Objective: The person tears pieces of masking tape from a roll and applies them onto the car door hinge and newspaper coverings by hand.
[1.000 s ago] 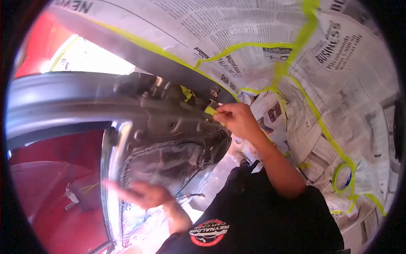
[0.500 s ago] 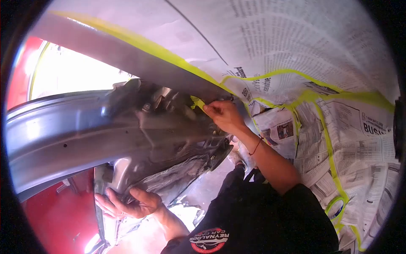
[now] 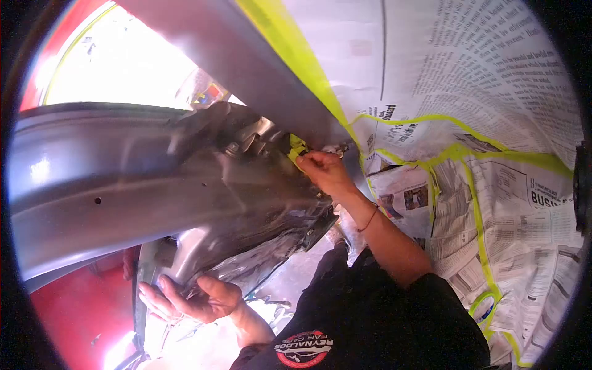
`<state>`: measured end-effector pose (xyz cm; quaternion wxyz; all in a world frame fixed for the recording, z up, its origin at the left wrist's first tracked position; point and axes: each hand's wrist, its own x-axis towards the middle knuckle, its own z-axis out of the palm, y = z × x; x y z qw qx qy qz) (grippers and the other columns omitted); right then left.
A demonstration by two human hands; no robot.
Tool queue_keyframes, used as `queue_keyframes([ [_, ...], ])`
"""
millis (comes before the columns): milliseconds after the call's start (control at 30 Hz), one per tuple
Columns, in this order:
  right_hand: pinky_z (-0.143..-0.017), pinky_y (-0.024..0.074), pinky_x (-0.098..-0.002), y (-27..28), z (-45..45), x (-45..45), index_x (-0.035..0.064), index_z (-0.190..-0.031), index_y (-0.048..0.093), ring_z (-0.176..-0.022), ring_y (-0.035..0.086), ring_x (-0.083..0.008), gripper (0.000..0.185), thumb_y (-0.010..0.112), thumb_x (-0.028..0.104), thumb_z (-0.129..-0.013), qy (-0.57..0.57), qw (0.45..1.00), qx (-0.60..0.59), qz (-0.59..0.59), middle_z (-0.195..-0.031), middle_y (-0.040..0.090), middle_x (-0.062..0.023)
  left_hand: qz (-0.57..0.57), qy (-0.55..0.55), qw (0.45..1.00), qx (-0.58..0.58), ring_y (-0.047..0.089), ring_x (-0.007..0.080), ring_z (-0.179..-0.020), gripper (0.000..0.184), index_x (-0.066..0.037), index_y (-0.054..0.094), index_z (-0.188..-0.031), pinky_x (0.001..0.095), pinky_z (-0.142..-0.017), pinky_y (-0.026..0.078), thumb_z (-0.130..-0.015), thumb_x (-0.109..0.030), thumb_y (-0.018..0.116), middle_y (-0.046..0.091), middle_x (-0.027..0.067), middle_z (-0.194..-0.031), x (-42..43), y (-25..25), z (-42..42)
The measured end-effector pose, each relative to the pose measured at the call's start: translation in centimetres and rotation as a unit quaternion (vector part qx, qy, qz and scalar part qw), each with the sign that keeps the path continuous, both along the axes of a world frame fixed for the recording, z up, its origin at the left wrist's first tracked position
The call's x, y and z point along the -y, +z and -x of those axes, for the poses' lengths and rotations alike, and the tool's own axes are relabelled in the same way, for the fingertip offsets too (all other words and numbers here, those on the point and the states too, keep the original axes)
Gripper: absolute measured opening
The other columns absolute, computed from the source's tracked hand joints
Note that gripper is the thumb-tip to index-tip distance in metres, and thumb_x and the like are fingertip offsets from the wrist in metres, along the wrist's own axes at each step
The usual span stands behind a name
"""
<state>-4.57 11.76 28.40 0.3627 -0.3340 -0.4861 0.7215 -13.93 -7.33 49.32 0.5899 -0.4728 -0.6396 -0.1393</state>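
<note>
My right hand [image 3: 325,174] pinches a piece of yellow-green tape [image 3: 297,148] at the edge of the grey door panel [image 3: 185,148]. Part of that tape is crumpled against dark hardware beside the hinge area. A thin red band circles the wrist. Below the panel's lower left part, my left hand [image 3: 191,298] has its palm turned up and fingers apart, holding nothing. It is close to the door's inner frame; whether it touches the metal I cannot tell.
Newspaper sheets [image 3: 444,68] edged with yellow-green tape cover the right side. A tape roll [image 3: 484,307] lies on them at the lower right. A grey pillar [image 3: 246,61] slants above the door. Red panels show at the left.
The view has moved closer to the door and pillar. My right hand has shifted from the door's edge onto the crumpled tape. My left hand has turned palm up.
</note>
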Motion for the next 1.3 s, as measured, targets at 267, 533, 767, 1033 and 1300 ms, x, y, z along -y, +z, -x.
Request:
queue_keyframes([
  [267, -0.051, 0.0302, -0.0242, 0.2, 1.2, 0.3, 0.0056, -0.074, 0.065, -0.057, 0.040, -0.0041, 0.031, 0.067, 0.033, -0.088, -0.075, 0.994, 0.071, -0.046, -0.058, 0.046, 0.0073, 0.011, 0.012, 1.000, 0.010, 0.043, 0.0373, -0.127, 0.050, -0.002, 0.054, -0.126, 0.0513, -0.108, 0.021, -0.096, -0.041, 0.050, 0.048, 0.0224, -0.137, 0.5, 0.0, 0.0],
  [533, -0.057, 0.0389, -0.0282, 0.9, 1.5, 0.4, 0.0046, -0.076, 0.070, -0.060, 0.049, -0.0104, 0.036, 0.072, 0.040, -0.078, -0.112, 0.987, 0.112, 0.015, -0.062, 0.056, 0.0004, 0.013, 0.008, 1.000, 0.010, 0.046, 0.0363, -0.124, 0.048, -0.004, 0.057, -0.125, 0.0518, -0.106, 0.024, -0.096, -0.041, 0.051, 0.051, 0.0188, -0.135, 0.3, 0.5, -0.5],
  [767, -0.066, 0.0473, -0.0381, 1.7, 1.5, -0.2, 0.0001, -0.068, 0.069, -0.069, 0.063, -0.0316, 0.056, 0.065, 0.056, -0.072, -0.101, 0.955, 0.273, -0.055, -0.069, 0.064, -0.0172, 0.003, 0.005, 1.000, 0.017, 0.047, 0.0357, -0.124, 0.047, -0.007, 0.058, -0.125, 0.0529, -0.106, 0.024, -0.095, -0.042, 0.052, 0.052, 0.0161, -0.135, 0.2, 0.3, -0.3],
  [1033, -0.068, 0.0497, -0.0437, 2.8, 0.3, -0.1, 0.0002, -0.062, 0.067, -0.072, 0.065, -0.0369, 0.064, 0.063, 0.063, -0.072, -0.085, 0.942, 0.317, -0.069, -0.065, 0.063, -0.0204, -0.120, -0.186, 0.975, 0.003, 0.044, 0.0357, -0.126, 0.051, -0.003, 0.047, -0.133, 0.0524, -0.109, 0.027, -0.091, -0.025, 0.064, 0.046, 0.0191, -0.139, -1.6, -0.1, -0.4],
  [1300, -0.062, 0.0482, -0.0442, 1.5, 0.4, 0.1, 0.0000, -0.059, 0.065, -0.063, 0.063, -0.0365, 0.063, 0.063, 0.061, -0.073, -0.149, 0.948, 0.252, -0.122, -0.062, 0.061, -0.0226, 0.581, -0.161, 0.780, 0.165, 0.061, 0.0342, -0.097, 0.028, 0.000, 0.060, -0.101, 0.0437, -0.092, 0.047, -0.073, -0.006, 0.059, 0.065, 0.0188, -0.097, -9.3, 3.9, -9.9],
])
